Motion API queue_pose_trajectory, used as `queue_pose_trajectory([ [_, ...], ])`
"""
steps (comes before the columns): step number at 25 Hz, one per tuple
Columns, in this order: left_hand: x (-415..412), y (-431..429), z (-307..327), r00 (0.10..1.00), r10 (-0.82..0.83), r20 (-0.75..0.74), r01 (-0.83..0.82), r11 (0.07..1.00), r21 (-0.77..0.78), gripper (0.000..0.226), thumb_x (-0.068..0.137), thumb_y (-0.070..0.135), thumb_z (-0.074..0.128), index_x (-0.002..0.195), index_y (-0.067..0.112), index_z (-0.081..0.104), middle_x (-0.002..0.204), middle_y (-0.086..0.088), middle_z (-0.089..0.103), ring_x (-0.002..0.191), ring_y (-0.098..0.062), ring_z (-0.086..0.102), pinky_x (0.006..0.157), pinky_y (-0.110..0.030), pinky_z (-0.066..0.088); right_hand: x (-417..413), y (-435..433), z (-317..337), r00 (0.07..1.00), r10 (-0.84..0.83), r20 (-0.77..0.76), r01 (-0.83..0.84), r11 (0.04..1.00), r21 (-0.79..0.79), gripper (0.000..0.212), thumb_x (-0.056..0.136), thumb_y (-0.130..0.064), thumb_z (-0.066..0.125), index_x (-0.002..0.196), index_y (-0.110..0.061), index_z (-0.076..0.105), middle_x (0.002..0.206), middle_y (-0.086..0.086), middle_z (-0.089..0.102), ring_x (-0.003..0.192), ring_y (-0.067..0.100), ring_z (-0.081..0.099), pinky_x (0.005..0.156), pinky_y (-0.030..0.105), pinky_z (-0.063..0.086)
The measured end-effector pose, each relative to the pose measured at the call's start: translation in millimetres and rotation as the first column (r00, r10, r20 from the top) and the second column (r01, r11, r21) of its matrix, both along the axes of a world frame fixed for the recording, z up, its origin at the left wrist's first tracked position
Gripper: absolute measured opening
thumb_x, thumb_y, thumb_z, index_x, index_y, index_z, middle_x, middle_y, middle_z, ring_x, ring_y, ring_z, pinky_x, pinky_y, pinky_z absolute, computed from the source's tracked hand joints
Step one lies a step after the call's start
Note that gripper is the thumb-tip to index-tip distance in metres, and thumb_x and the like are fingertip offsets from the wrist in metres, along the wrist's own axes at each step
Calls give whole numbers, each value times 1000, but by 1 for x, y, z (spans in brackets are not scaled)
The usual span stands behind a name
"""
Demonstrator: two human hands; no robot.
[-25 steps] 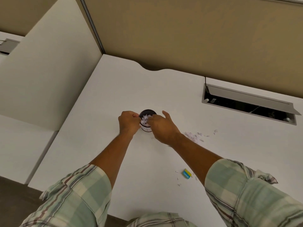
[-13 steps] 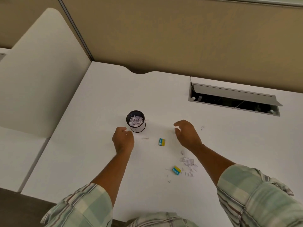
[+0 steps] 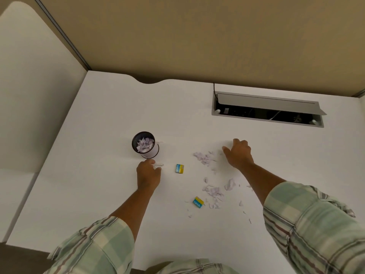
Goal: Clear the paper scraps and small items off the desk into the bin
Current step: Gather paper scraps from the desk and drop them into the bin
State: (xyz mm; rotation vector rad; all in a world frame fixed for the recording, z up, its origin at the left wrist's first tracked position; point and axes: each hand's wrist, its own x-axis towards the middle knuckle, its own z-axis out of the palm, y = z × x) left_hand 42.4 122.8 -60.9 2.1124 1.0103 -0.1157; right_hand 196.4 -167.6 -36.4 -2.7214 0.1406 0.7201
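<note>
The left hand (image 3: 148, 173) has its grip pinched together on a small paper scrap (image 3: 158, 166), just beside the black mesh bin (image 3: 145, 144), which stands toward the desk's (image 3: 110, 107) far-left corner, already part-filled with shreds. The bin lies just beyond the left grip, so that hand is far nearer it. The right hand (image 3: 239, 154) rests with its grip spread apart, empty, touching the desk beside a scatter of scraps (image 3: 205, 158). More scraps (image 3: 214, 191) and two small blue-and-yellow boxes (image 3: 179, 168) (image 3: 198, 202) lie between the arms.

Desk (image 3: 102, 194) left of bin (image 3: 145, 144) bare (wide lane); scraps (image 3: 205, 158), two boxes (image 3: 179, 168) clutter right half
</note>
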Motion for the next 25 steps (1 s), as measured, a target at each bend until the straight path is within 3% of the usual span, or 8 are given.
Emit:
queue_pose_trajectory([
  [3,10,-8,-2,998,-57,7,56,998,31,27,87,5,68,113,0,71,111,-16,72,104,-29,68,93,-32,53,1,11,-11,995,97,-16,-98,994,-51,62,101,-55,42,142,-7,42,143,20,38,132,39,41,99,53,49],
  [7,26,-16,-3,991,-131,-37,134,988,72,17,89,0,63,100,1,76,102,-13,75,94,-24,69,75,-22,47,-4,41,-17,960,278,29,-277,961,-21,59,100,-56,41,136,-10,48,135,18,40,124,38,44,94,52,50],
  [13,37,-23,-2,954,-284,-95,295,946,132,16,87,-4,61,89,0,77,92,-15,75,85,-26,69,75,-35,57,-25,73,-25,771,636,35,-633,771,-64,51,100,-50,47,144,-26,43,140,13,39,123,33,45,92,46,52],
  [17,30,-28,-4,950,-290,-114,305,941,148,15,90,-1,62,90,1,77,91,-13,74,82,-24,69,72,-35,59,-45,60,-30,739,665,113,-665,746,-35,35,101,-34,49,133,-21,56,132,8,47,118,29,49,89,41,51],
  [20,16,-35,-5,960,-250,-124,266,954,141,15,92,2,61,90,4,76,92,-12,73,83,-23,67,70,-31,55,-64,38,-30,742,656,139,-664,747,16,36,100,-39,49,128,-19,61,132,5,50,119,27,49,92,39,51],
  [25,-19,-57,-8,968,-230,-98,239,967,90,14,92,6,61,89,10,74,96,-7,70,90,-21,65,75,-28,51,-103,0,-31,668,728,157,-736,677,-9,35,96,-38,53,127,-24,62,135,4,51,119,28,51,93,40,51],
])
